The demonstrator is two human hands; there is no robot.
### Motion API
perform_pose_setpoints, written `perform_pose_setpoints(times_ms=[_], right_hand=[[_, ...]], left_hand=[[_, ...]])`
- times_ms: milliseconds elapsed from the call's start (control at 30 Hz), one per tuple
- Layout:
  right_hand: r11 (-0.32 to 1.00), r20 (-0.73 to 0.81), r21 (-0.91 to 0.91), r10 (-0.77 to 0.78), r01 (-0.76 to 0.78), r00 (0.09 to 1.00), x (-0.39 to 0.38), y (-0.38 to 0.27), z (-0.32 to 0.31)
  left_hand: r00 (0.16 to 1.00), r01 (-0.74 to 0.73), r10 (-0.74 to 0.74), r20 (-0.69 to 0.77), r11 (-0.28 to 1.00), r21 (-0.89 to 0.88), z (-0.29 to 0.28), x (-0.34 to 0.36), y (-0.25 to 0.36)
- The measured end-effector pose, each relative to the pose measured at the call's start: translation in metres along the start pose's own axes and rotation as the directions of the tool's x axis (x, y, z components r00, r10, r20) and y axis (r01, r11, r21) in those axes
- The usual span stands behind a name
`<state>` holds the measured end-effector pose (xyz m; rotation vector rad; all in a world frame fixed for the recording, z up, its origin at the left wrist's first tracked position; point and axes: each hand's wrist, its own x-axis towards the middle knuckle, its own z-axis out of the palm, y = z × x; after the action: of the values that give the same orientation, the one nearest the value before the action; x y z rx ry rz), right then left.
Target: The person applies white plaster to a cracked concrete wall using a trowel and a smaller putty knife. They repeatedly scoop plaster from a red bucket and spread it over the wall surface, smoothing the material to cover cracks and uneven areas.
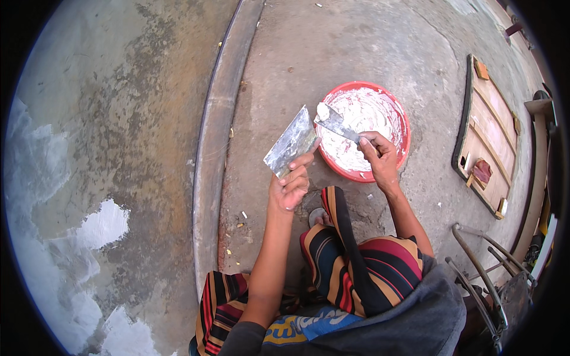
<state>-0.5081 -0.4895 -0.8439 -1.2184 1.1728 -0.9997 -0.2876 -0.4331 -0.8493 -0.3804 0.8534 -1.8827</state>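
Observation:
A flat rectangular metal filling blade (pixel 291 144), smeared with pale paste, is gripped by its lower edge in my left hand (pixel 292 185). My right hand (pixel 380 159) is closed round the handle of a putty knife (pixel 337 123). A lump of white putty (pixel 323 111) clings to the knife's tip. That knife is above the left part of a round red basin (pixel 406 133), its tip close to the filling blade's right side. White putty coats the inside of the basin, which stands on the ground in front of me.
To the left rises a grey wall (pixel 148 77) with white putty patches (pixel 104 224); a raised ledge (pixel 215 124) runs along its foot. A wooden panel (pixel 491 113) with battens lies on the concrete at right. Metal tubing (pixel 484 261) stands at lower right.

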Motion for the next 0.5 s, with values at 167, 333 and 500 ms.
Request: perform_pose_setpoints(times_ms=[167,333,500], right_hand=[[0.997,-0.024,-0.047,-0.063,0.062,0.998,0.0029,0.0066,0.0025],[0.999,-0.019,-0.032,-0.040,0.039,0.999,0.0050,0.0098,0.0057],[0.998,0.002,0.039,0.056,-0.056,0.998,0.0017,0.0087,0.0067]], left_hand=[[1.000,0.002,-0.002,-0.017,1.000,-0.012,0.0015,-0.0006,-0.0036],[1.000,0.005,-0.005,-0.010,0.999,-0.042,0.0008,-0.0010,-0.0053],[1.000,0.018,-0.018,0.003,0.999,-0.040,0.0027,0.0015,-0.0106]])
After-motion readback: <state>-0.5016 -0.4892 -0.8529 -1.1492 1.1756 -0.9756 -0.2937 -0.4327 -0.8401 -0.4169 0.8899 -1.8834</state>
